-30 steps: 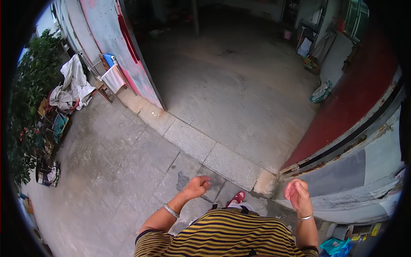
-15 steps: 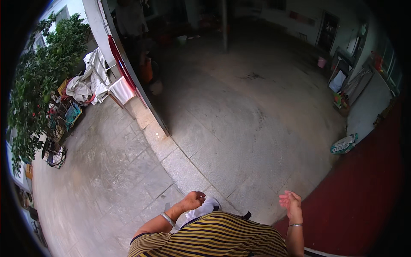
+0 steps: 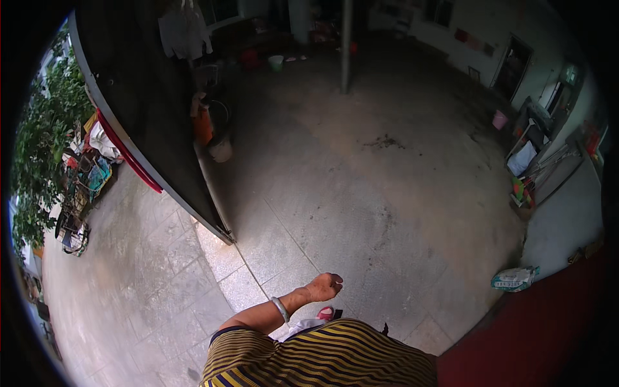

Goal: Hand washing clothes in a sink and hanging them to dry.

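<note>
Since half a second earlier our right hand had left the view; our left hand (image 3: 324, 287), loosely curled and empty, swung above the concrete floor (image 3: 361, 193), near our red slipper (image 3: 326, 313). Stepping steadily seemed wise.

Right hand out of sight, lower body hidden, far clutter too small to read

The striped shirt (image 3: 322, 358) is cut off by the bottom edge and covers the legs; only a pink shoe tip (image 3: 326, 313) peeks out beside it. The left hand (image 3: 324, 286) curls loosely, its palm turned away, so whether it holds anything cannot be told. The pile by the plants (image 3: 80, 187) at the left rim is bent and blurred, perhaps a cart with cloth. Items along the far wall (image 3: 284, 58) are too small to name
</note>
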